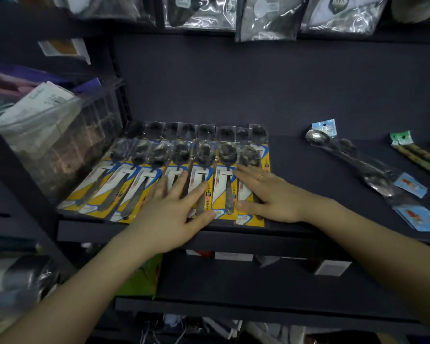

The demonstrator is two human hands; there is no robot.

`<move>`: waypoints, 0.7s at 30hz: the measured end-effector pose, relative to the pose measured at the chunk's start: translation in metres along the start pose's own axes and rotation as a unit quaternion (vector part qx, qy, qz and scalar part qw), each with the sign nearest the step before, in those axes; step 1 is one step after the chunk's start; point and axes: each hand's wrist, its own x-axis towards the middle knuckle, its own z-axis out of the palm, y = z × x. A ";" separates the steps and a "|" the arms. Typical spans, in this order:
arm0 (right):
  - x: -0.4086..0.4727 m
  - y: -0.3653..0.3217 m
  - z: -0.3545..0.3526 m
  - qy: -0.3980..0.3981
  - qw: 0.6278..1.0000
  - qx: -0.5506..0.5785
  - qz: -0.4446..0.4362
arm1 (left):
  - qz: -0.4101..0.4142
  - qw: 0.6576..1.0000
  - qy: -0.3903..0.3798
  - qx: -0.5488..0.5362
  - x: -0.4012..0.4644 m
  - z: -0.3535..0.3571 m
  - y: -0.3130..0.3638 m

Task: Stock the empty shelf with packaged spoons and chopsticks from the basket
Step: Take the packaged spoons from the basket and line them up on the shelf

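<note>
Two hands lie flat on a row of yellow-card spoon packs (174,177) on the shelf (296,170), w/ fingers straight and spread. Left hand (176,212) presses on the packs near the middle of the row, right hand (271,194) presses on the last packs at the 3 o'clock end, and it wears a ring. Neither hand grips anything; both only touch and push down.

The packs sit side by side, slightly fanned, w/ a second row of packs (196,131) behind at 12 o'clock, partly hidden under the front ones. At approx. 3 o'clock on the same shelf, well apart from the row, lie blue-card spoons (372,170), and at the far edge the chopsticks (420,155), partly out of view. Basket is not in view.

My judgement: the step now is to align and flatten the spoon row, not to place a new item. The task looks maybe half done, because the middle of the shelf is bare. Next move, I think, calls for lifting both hands w/o dragging the slippery film, then reaching to the basket for more packs and filling the gap toward 3 o'clock.
</note>
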 end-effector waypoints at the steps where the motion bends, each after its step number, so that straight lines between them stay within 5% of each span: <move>1: 0.000 -0.001 0.001 -0.001 1.000 -0.005 0.003 | -0.006 1.000 -0.002 0.000 0.001 0.000 0.001; 4: -0.002 -0.002 0.000 0.035 0.999 0.033 -0.013 | -0.020 1.000 0.008 -0.005 0.003 -0.001 0.007; 7: -0.009 0.021 -0.014 0.206 0.973 0.102 0.000 | 0.011 0.993 0.118 -0.012 0.001 -0.004 0.026; 9: -0.022 0.056 -0.027 0.272 0.956 0.072 0.084 | 0.074 0.978 0.195 -0.023 0.005 -0.007 0.049; 14: -0.068 0.147 -0.037 0.162 0.910 -0.026 0.381 | 0.193 0.955 0.217 -0.050 0.037 -0.004 0.118; 21: -0.073 0.186 -0.044 0.178 0.919 0.052 0.348 | 0.188 0.961 0.177 -0.103 0.085 0.008 0.191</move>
